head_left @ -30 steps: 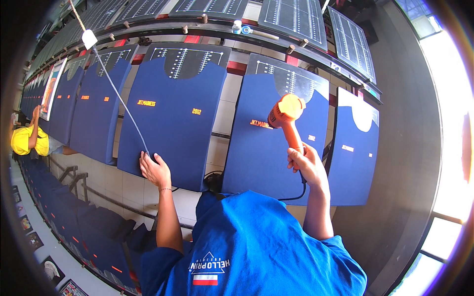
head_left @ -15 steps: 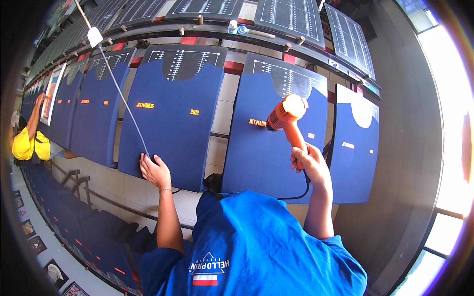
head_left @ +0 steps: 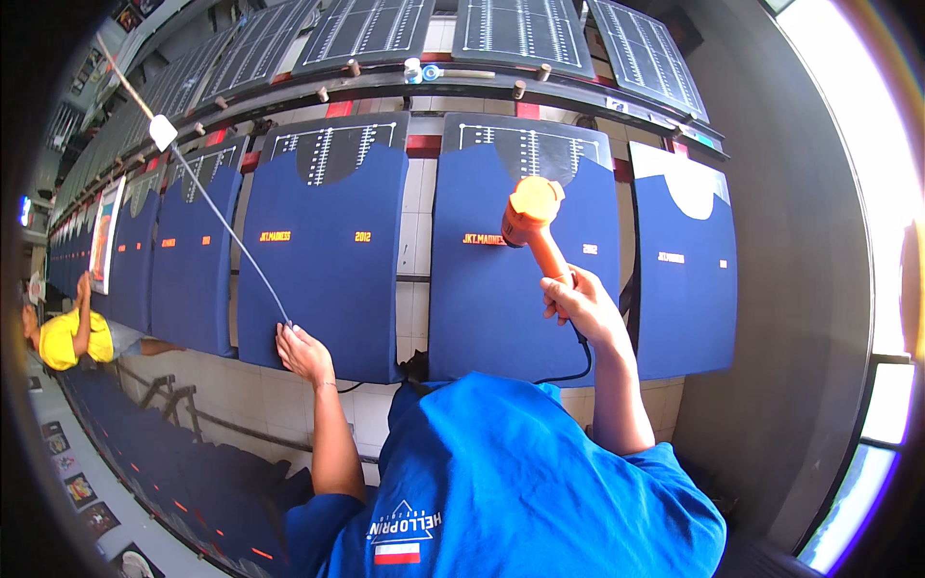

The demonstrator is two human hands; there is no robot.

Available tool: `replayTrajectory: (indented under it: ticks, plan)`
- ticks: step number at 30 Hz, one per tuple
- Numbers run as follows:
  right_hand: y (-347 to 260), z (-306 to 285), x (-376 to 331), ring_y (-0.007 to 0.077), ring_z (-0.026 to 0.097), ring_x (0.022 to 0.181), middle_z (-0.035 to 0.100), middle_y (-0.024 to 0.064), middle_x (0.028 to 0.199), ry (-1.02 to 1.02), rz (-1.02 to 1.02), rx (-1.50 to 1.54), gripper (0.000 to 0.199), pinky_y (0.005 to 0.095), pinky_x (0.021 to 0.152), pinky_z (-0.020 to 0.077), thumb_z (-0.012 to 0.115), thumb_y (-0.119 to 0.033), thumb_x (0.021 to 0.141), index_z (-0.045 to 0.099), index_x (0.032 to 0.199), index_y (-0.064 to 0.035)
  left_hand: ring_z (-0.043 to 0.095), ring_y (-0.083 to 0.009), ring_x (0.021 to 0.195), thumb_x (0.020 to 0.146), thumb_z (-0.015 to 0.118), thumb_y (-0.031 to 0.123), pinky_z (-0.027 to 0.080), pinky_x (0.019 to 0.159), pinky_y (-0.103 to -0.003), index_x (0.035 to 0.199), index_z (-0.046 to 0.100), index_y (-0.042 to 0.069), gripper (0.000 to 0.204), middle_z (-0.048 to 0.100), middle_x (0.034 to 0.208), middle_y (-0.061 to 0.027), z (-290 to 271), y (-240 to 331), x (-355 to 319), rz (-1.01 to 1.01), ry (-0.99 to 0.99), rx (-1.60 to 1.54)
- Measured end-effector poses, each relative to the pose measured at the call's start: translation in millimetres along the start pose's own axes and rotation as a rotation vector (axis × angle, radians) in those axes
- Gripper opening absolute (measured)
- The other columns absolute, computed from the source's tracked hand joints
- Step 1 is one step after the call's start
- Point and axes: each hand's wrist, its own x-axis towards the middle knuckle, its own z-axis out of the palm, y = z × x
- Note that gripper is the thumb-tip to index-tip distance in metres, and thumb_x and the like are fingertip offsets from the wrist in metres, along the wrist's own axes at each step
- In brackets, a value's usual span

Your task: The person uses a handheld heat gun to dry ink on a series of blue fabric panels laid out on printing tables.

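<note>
The right hand (head_left: 583, 306) is wrapped around the slim handle of an orange heat gun (head_left: 533, 223), fingers curled fully round it, nozzle end aimed at the navy shirt (head_left: 520, 279) stretched over a printing pallet at about one o'clock from the person's chest. A black cord (head_left: 582, 361) loops down from the grip's base. The gun looks like rigid plastic, top-heavy toward its round head, so holding low on the handle as here probably makes the wrist carry the weight; the nozzle end is likely hot and is not the place to grip.

The left hand (head_left: 303, 352) rests at the lower edge of the neighbouring navy shirt (head_left: 323, 260) at eleven o'clock, fingers bent and pinching a thin pale cord (head_left: 226, 226) that runs up and left to a small white tag (head_left: 162, 131). The cord looks light and limp, easy to lose between fingers. The shirt cloth is soft, but lies flat and taut over its board, so it should behave like a firm surface under a palm.

The pallets stand in a long row that recedes toward ten o'clock, with small orange prints on each chest. Above them hangs a rack of dark screen frames (head_left: 525, 29). White tiled wall (head_left: 412, 231) shows in the gaps. A person in a yellow shirt (head_left: 66, 337) works far off at nine o'clock; bright windows (head_left: 886, 289) line the three o'clock side.
</note>
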Motion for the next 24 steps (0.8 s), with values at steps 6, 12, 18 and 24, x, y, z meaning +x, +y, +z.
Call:
replayTrajectory:
  ticks: [6,12,18,24]
  plan:
    - [4.9,-14.5,-9.1,0.01,0.063,0.069,0.062,0.0018,0.08,0.002,-0.055,0.053,0.037,0.0246,0.06,0.0491,0.068,-0.037,0.09,0.06,0.104,-0.0036,0.052,-0.0321,0.128,0.105,0.044,0.031,0.041,0.104,-0.046,0.121,0.064,0.003,0.037,0.058,0.137,-0.0143,9.7,-9.6,4.0,0.14,0.029,-0.099]
    - [6.6,-27.5,-5.3,0.0099,0.062,0.07,0.061,0.0009,0.08,-0.071,-0.01,0.081,0.036,0.0244,0.06,0.0489,0.069,-0.037,0.09,0.059,0.104,-0.005,0.051,-0.0376,0.125,0.106,0.042,0.03,0.038,0.108,-0.045,0.119,0.061,-0.007,0.043,0.046,0.143,-0.0252,10.7,-50.5,-12.2,0.179,-0.064,-0.245]
    - [18.9,-31.5,3.9,0.0119,0.063,0.069,0.062,0.0028,0.079,-0.137,-0.069,0.195,0.035,0.0282,0.061,0.0517,0.067,-0.036,0.092,0.06,0.103,-0.0031,0.063,-0.0311,0.108,0.106,0.044,0.025,0.053,0.094,-0.038,0.115,0.055,-0.016,0.044,0.037,0.147,-0.0234,-17.1,-92.9,-32.5,0.045,-0.145,-0.373]
    - [14.6,0.9,11.9,0.0106,0.062,0.07,0.062,0.0016,0.081,-0.207,-0.082,0.285,0.038,0.0267,0.06,0.0505,0.069,-0.038,0.092,0.059,0.106,-0.0045,0.062,-0.0383,0.102,0.103,0.05,0.023,0.049,0.093,-0.046,0.103,0.06,-0.012,0.036,0.048,0.135,-0.0261,-41.5,-171.9,-31.1,-0.053,-0.243,-0.178]
